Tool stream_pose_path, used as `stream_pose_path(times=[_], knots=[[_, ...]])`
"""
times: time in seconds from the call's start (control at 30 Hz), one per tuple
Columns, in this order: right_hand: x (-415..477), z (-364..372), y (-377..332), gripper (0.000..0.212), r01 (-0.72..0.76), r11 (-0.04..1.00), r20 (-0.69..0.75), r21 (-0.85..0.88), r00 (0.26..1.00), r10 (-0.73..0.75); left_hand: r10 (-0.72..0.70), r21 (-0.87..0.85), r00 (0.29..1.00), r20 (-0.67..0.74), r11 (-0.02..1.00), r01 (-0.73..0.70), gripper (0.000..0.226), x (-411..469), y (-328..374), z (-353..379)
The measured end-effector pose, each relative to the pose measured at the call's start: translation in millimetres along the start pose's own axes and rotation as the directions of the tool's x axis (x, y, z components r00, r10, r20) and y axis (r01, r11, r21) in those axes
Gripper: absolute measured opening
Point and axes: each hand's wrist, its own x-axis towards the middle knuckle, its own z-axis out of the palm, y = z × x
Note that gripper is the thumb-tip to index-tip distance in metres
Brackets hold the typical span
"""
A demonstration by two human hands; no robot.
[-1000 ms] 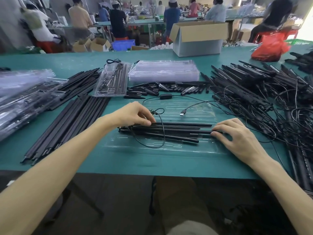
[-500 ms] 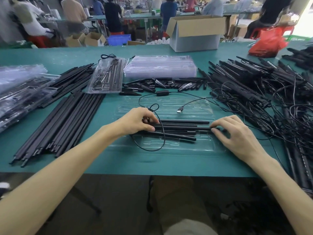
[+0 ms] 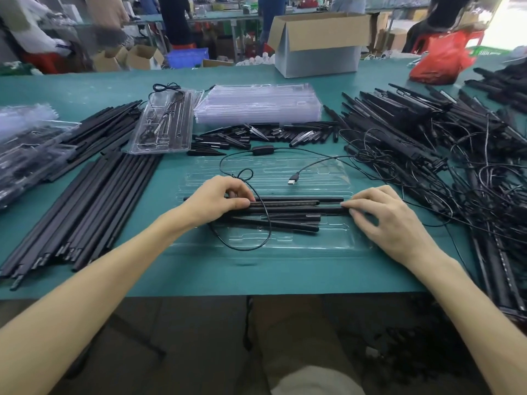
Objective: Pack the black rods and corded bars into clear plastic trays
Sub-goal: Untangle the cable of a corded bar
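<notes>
Right now my left hand is curled over the left end of the black rods, thumb and fingers pinching the upper ones. My right hand is loosely spread and holds nothing, its fingertips pressed against the opposite end. Between the two hands the rods lie lengthwise across the clear tray in front of me on the bench. They are not yet seated, and the lower ones sit slightly askew.

I judge this to be the seating step: squaring the bundle and pushing it down into the tray's grooves. A thin cord loops over the rods and off the tray's near edge, and its plug lies on the far half of the tray. Next the cord needs coiling in so nothing traps it.

Further out, long rods lie to my left, a stack of empty trays sits beyond, and tangled corded bars are piled to my right.
</notes>
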Motion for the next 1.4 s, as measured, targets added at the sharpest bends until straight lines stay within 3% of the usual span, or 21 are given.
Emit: stream_pose_path(times=[0.27, 0.47, 0.73, 0.9, 1.03, 1.17, 1.3, 1.4], knots=[[0.9, 1.7, 2.8, 0.02, 0.013, 1.0, -0.003, 0.003, 1.0, -0.013, -0.028, -0.051, 0.999, -0.042, 0.998, 0.025, 0.005, -0.1, -0.4, 1.8], [0.8, 2.5, 2.6, 0.02, 0.019, 1.0, -0.001, -0.005, 1.0, -0.019, -0.001, -0.06, 1.0, 0.029, 0.998, 0.003, 0.023, -5.4, 0.8, 0.1], [0.0, 0.8, -0.7, 0.027, -0.002, 1.0, 0.017, 0.007, 1.0, 0.002, 0.043, -0.077, 0.999, -0.014, 0.996, -0.044, 0.02, -7.4, -4.1, 3.1], [-0.7, 0.8, -1.6, 0.025, -0.016, 1.0, 0.017, 0.003, 1.0, 0.016, 0.074, 0.025, 0.995, -0.073, 0.997, -0.072, 0.024, -4.7, -1.4, 7.7], [-0.5, 0.6, -2.7, 0.025, -0.022, 1.0, 0.024, 0.002, 0.999, 0.022, 0.088, 0.077, 0.992, -0.086, 0.994, -0.081, 0.014, -6.4, 1.7, 11.1], [-0.4, -0.7, -4.2, 0.025, -0.029, 1.0, 0.026, 0.003, 0.999, 0.029, 0.119, 0.063, 0.989, -0.088, 0.991, -0.114, 0.019, -14.7, -0.3, 11.7], [-0.5, -3.4, -7.9, 0.023, -0.036, 0.999, 0.037, 0.005, 0.999, 0.036, 0.138, 0.092, 0.985, -0.103, 0.987, -0.129, 0.003, -17.9, 1.2, 18.3], [1.5, -6.6, -10.5, 0.022, -0.048, 0.999, 0.063, -0.021, 0.997, 0.049, 0.115, 0.079, 0.985, -0.125, 0.991, -0.105, 0.007, -16.4, 1.6, 19.8]])
